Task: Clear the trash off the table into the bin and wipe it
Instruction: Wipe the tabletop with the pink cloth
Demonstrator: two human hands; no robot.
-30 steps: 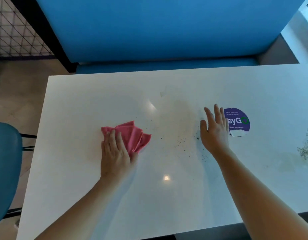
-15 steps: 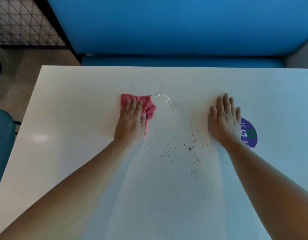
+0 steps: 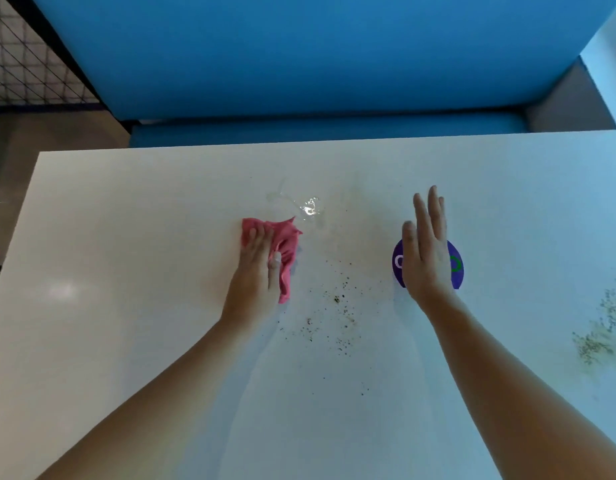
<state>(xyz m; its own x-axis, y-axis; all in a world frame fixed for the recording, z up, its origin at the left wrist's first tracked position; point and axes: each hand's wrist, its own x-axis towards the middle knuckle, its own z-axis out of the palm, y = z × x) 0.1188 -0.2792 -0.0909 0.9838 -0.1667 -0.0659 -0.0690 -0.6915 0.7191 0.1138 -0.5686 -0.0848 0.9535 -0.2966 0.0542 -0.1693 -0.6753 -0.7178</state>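
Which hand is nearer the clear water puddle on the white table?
Left. The left hand presses the crumpled pink cloth right beside the clear water puddle; the right hand is farther right, over the round purple sticker.

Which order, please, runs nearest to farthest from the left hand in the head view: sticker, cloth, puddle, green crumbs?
1. Cloth, under the left hand.
2. Puddle, just beyond it.
3. Sticker, to the right.
4. Green crumbs, far right edge.
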